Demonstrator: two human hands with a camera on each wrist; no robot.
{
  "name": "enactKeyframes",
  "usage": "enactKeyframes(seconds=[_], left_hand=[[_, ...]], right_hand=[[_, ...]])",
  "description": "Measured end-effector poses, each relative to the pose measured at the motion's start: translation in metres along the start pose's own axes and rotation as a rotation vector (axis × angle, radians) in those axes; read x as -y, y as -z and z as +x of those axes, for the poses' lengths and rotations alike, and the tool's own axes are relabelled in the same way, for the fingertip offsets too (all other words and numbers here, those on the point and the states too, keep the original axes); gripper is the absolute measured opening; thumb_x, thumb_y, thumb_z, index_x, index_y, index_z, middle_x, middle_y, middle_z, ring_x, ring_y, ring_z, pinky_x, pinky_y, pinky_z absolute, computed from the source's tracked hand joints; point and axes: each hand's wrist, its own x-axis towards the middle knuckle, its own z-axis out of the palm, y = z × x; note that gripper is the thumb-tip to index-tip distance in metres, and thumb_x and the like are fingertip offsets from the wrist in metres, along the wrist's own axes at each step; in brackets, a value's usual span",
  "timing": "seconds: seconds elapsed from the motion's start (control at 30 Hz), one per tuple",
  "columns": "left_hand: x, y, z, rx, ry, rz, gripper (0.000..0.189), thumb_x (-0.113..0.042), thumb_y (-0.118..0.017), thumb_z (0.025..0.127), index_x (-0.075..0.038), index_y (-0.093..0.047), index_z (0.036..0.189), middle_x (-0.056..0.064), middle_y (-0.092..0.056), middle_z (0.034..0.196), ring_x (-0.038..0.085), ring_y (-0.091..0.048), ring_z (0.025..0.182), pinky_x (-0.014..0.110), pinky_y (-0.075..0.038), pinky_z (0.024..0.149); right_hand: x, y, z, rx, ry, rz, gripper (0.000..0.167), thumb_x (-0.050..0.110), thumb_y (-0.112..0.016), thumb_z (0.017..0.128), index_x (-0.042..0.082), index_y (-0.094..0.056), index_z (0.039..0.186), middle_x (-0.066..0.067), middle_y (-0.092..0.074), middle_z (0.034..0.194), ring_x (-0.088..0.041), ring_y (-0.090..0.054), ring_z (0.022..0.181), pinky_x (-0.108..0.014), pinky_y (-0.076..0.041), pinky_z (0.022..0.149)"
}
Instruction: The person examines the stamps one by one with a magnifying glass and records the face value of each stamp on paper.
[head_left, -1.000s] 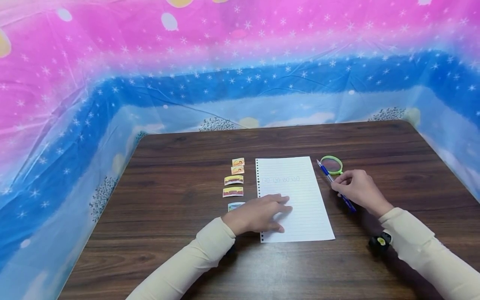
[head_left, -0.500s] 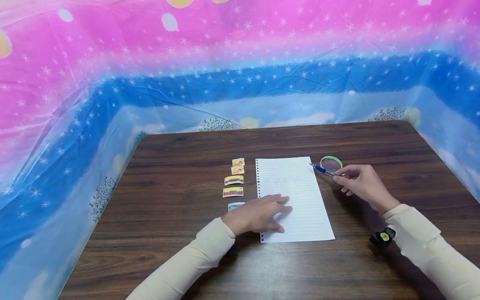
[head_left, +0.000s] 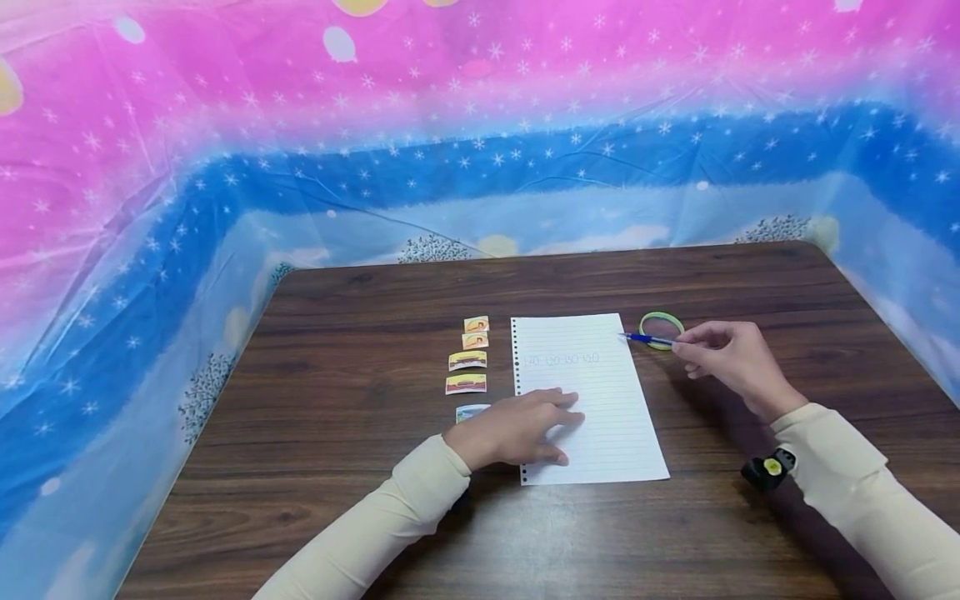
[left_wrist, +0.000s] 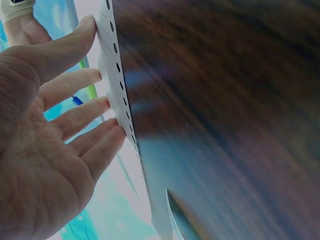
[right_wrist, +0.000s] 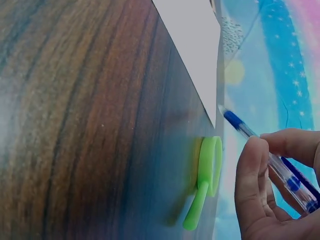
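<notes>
A lined sheet of paper (head_left: 607, 425) with punched holes lies on the table, a row of handwritten numbers near its top. My left hand (head_left: 517, 427) rests on its left part with fingers spread; the left wrist view shows the fingertips touching beside the holes. My right hand (head_left: 731, 362) pinches a blue ballpoint pen (right_wrist: 240, 126) between thumb and fingers, right of the sheet. The pen's tip points left, over the paper's upper right edge. Under the pen lies a green-rimmed magnifying glass (right_wrist: 201, 175), its handle partly hidden by the hand in the head view.
Left of the sheet, several small printed picture pieces (head_left: 467, 383) stand in a column; the lowest is partly covered by the left hand. All lie on a dark wood table (head_left: 337, 375). A pink and blue snowflake cloth (head_left: 450, 158) hangs behind its far edge.
My right hand has lifted the pen off the table beside the magnifying glass and turned it so the tip points left over the paper. The left hand stays in place.
</notes>
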Motion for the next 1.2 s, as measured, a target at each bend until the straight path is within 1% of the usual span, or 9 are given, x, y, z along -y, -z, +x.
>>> enactKeyframes(seconds=[0.1, 0.2, 0.33, 0.43, 0.53, 0.77, 0.87, 1.07, 1.2], left_hand=[[0.0, 0.0, 0.0, 0.0, 0.003, -0.001, 0.06, -0.034, -0.075, 0.093, -0.015, -0.056, 0.147, 0.006, -0.04, 0.159, 0.021, -0.031, 0.149, 0.034, -0.032, 0.118], [0.001, -0.001, 0.0, 0.0, 0.001, -0.007, 0.06, -0.033, -0.075, 0.093, -0.015, -0.056, 0.147, 0.005, -0.04, 0.159, 0.021, -0.032, 0.149, 0.034, -0.032, 0.118], [0.001, -0.001, 0.0, 0.0, -0.003, -0.013, 0.06, -0.033, -0.075, 0.093, -0.015, -0.055, 0.147, 0.005, -0.039, 0.16, 0.022, -0.031, 0.15, 0.035, -0.031, 0.118], [0.001, -0.001, 0.0, -0.002, -0.001, -0.018, 0.061, -0.033, -0.075, 0.093, -0.015, -0.055, 0.147, 0.005, -0.039, 0.16, 0.022, -0.031, 0.15, 0.035, -0.031, 0.119], [0.001, -0.001, 0.0, -0.001, 0.002, -0.02, 0.061, -0.033, -0.075, 0.093, -0.014, -0.055, 0.147, 0.006, -0.039, 0.16, 0.022, -0.03, 0.15, 0.036, -0.03, 0.119], [0.001, -0.001, 0.0, -0.004, 0.0, -0.016, 0.06, -0.034, -0.075, 0.093, -0.015, -0.056, 0.147, 0.005, -0.039, 0.16, 0.022, -0.03, 0.15, 0.035, -0.03, 0.119], [0.001, -0.001, 0.0, -0.005, -0.003, -0.014, 0.06, -0.033, -0.075, 0.093, -0.015, -0.056, 0.147, 0.005, -0.039, 0.16, 0.022, -0.031, 0.15, 0.035, -0.031, 0.118], [0.001, -0.002, 0.001, -0.011, -0.006, -0.012, 0.059, -0.033, -0.075, 0.093, -0.015, -0.056, 0.146, 0.005, -0.041, 0.159, 0.021, -0.032, 0.149, 0.035, -0.032, 0.118], [0.001, -0.002, 0.0, -0.012, -0.007, -0.007, 0.059, -0.033, -0.075, 0.093, -0.015, -0.056, 0.146, 0.005, -0.04, 0.159, 0.022, -0.032, 0.149, 0.035, -0.032, 0.118]], right_hand=[[0.001, 0.002, 0.0, -0.007, -0.017, -0.001, 0.039, 0.024, -0.071, 0.097, -0.01, -0.068, 0.115, -0.026, -0.07, 0.105, -0.017, -0.073, 0.075, -0.028, -0.06, 0.071], [0.003, 0.004, 0.001, -0.016, -0.029, 0.026, 0.039, 0.022, -0.071, 0.097, -0.011, -0.066, 0.116, -0.023, -0.071, 0.104, -0.018, -0.074, 0.077, -0.03, -0.06, 0.073], [0.003, 0.006, 0.005, -0.04, -0.038, 0.085, 0.04, 0.021, -0.073, 0.096, -0.013, -0.065, 0.115, -0.012, -0.075, 0.093, -0.019, -0.074, 0.076, -0.034, -0.061, 0.072], [0.002, 0.008, 0.007, -0.059, -0.047, 0.115, 0.043, 0.022, -0.074, 0.094, -0.014, -0.065, 0.117, -0.002, -0.075, 0.089, -0.016, -0.072, 0.074, -0.032, -0.061, 0.071], [0.002, 0.011, 0.009, -0.069, -0.064, 0.139, 0.043, 0.023, -0.076, 0.093, -0.012, -0.067, 0.118, 0.003, -0.075, 0.089, -0.012, -0.07, 0.074, -0.028, -0.059, 0.069], [0.004, 0.014, 0.011, -0.076, -0.086, 0.186, 0.029, 0.026, -0.08, 0.09, 0.004, -0.077, 0.107, 0.003, -0.076, 0.091, -0.011, -0.068, 0.075, -0.026, -0.059, 0.072], [0.006, 0.014, 0.012, -0.085, -0.099, 0.18, 0.03, 0.031, -0.081, 0.088, 0.007, -0.077, 0.106, 0.001, -0.075, 0.091, -0.011, -0.067, 0.077, -0.027, -0.059, 0.072], [0.009, 0.015, 0.015, -0.095, -0.091, 0.17, 0.029, 0.032, -0.076, 0.093, 0.006, -0.072, 0.105, 0.002, -0.072, 0.09, -0.011, -0.068, 0.079, -0.027, -0.059, 0.072], [0.011, 0.014, 0.018, -0.047, -0.063, 0.222, 0.033, 0.028, -0.069, 0.098, -0.002, -0.067, 0.113, -0.005, -0.073, 0.093, -0.013, -0.07, 0.082, -0.027, -0.06, 0.074]])
